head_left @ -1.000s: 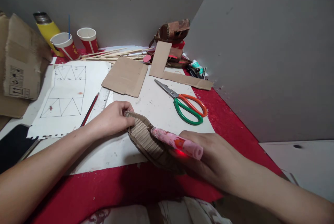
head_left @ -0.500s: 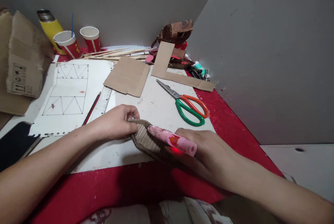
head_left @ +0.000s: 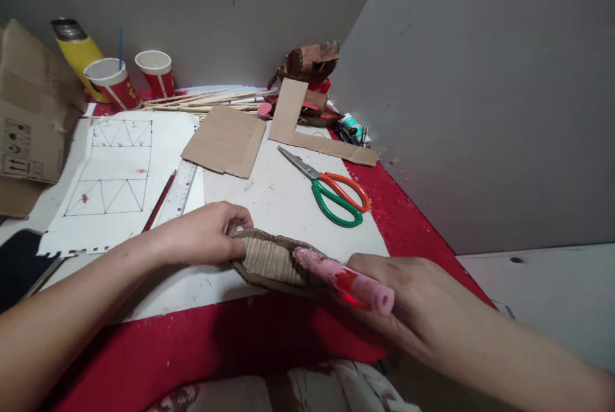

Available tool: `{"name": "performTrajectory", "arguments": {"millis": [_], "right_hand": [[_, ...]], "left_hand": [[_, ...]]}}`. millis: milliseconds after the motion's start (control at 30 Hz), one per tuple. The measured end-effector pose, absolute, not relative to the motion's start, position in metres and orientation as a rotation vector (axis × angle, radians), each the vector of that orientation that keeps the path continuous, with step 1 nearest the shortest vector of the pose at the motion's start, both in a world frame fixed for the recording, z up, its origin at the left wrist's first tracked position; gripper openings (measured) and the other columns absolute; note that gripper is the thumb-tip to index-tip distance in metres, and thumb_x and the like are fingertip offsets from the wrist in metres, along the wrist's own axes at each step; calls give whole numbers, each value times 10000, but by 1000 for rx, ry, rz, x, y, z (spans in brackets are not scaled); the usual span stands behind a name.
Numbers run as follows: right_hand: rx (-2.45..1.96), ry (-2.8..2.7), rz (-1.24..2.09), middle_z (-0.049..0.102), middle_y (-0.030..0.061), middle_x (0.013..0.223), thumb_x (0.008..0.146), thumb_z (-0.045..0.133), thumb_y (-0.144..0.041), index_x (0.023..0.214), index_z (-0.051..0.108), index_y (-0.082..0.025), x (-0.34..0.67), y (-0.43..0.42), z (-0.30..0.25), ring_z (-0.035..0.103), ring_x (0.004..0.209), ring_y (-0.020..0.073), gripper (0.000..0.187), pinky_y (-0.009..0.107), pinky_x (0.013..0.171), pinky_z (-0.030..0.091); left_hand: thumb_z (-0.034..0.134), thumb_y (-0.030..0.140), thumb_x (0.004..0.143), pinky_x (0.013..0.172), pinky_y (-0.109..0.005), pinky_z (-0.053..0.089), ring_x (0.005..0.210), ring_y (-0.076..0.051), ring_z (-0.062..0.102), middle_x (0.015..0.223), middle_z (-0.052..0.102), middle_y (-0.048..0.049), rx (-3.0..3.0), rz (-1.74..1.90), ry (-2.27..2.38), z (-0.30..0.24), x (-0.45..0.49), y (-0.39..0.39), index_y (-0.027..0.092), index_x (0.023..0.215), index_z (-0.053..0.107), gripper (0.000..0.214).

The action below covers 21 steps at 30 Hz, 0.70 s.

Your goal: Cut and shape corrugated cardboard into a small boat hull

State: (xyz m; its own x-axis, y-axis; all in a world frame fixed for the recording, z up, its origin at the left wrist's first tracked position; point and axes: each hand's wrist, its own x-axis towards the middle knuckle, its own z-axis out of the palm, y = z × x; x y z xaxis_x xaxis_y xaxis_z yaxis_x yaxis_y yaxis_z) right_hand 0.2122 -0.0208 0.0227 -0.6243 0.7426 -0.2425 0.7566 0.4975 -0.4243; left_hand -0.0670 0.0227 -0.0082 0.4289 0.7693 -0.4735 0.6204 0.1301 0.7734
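My left hand (head_left: 211, 232) pinches the left end of a small cardboard piece (head_left: 269, 261) with a raised rim and a ridged inner face. In my right hand (head_left: 398, 296) is a pink hot glue gun (head_left: 343, 280), a red light glowing on its side. Its front end meets the inside of the cardboard piece near the right; the exact nozzle contact is hidden. The fingers of my right hand are mostly out of sight behind the gun. Beyond the hands lie scissors (head_left: 329, 188) with green and orange handles.
A flat cardboard piece (head_left: 225, 141) and an L-shaped strip (head_left: 288, 111) lie farther back. At left are a drawn sheet (head_left: 120, 165), a pencil (head_left: 159, 200) and a ruler (head_left: 177, 191). Paper cups (head_left: 156, 72), a yellow bottle (head_left: 79, 56) and wooden sticks (head_left: 206, 101) stand or lie behind.
The glue gun has shifted right and down along the inside of the cardboard piece, which now shows more of its ridged face. The whole view has moved slightly.
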Motion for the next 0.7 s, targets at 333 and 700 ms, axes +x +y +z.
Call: {"name": "performTrajectory", "arguments": {"millis": [333,700], "right_hand": [[1373,2686,-777,585,22,622,999,343,-469,713,484,-211,214,-22,27,468,484,133,410,271,468,311],[1354,2677,-735,616,18,691,1020,315,-418,784,502,-214,234,-28,31,525,546,138,363,275,513,342]], "left_hand": [[580,303,751,563,-256,339,604,-161,552,689,667,-38,1852,334,1375,-3,-49,25,195,761,712,171],[552,254,786,550,-253,330,562,-141,523,618,647,-20,1879,345,1320,-14,-53,18,189,713,737,209]]}}
